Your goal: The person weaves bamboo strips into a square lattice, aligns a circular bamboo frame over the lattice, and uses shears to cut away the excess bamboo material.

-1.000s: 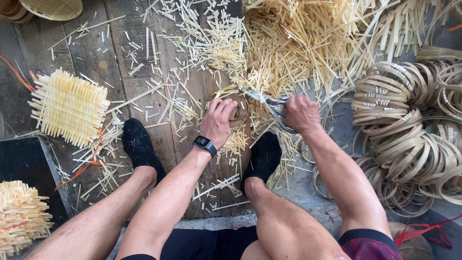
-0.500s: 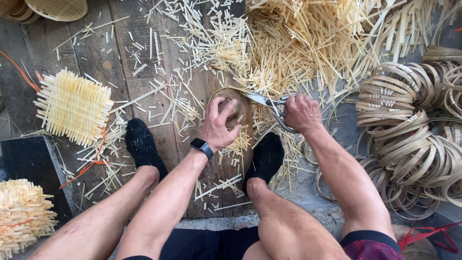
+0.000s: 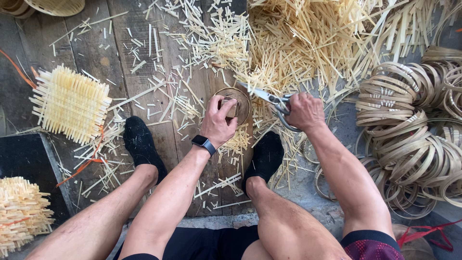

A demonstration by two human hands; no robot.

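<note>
My left hand (image 3: pixel 218 120), with a dark watch on the wrist, grips a small round woven bamboo piece with a ring rim (image 3: pixel 239 102) and holds it above the wooden floor between my feet. My right hand (image 3: pixel 304 111) is closed on the handles of metal scissors (image 3: pixel 265 95), whose open blades point left and touch the rim of the round piece. Cut bamboo strips (image 3: pixel 293 53) lie heaped just beyond both hands.
A square woven bamboo mat (image 3: pixel 70 103) with sticking-out ends lies at left, another (image 3: pixel 21 214) at bottom left beside a dark board (image 3: pixel 24 159). Coiled bamboo rings (image 3: pixel 409 135) pile up at right. My black-socked feet (image 3: pixel 140 144) rest on the planks (image 3: pixel 96 48). A basket rim (image 3: pixel 57 6) shows at top left.
My left hand has lifted and turned the round piece upward, so its ring rim now shows. The scissors in my right hand have stayed at its edge.
</note>
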